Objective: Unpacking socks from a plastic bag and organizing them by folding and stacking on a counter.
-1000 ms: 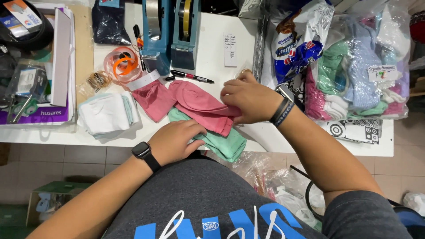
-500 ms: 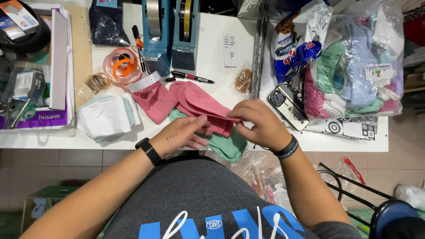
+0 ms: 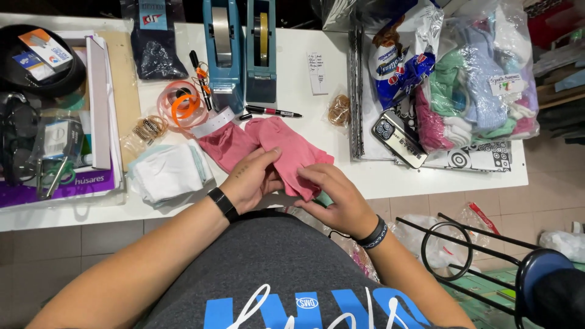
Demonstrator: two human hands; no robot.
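A pink sock lies at the near edge of the white worktop, its near end gathered between both hands. The left hand has its grip closed on the cloth from the left, thumb on top; the right hand pinches the same end from the right, fingers curled over it. A sliver of green fabric peeks out beneath the right hand, mostly hidden. A second pink sock lies just left, partly under the first.

Farther left sits a folded white cloth pile, with orange tape rolls beyond it. Two blue tape dispensers stand at the far edge, their tops cut off. A red-capped pen lies before them. To the right, a phone rests against a clear bag of coloured socks, contents blurred through the plastic.

Below the worktop, tiled floor shows; a black wire rack stands near right.
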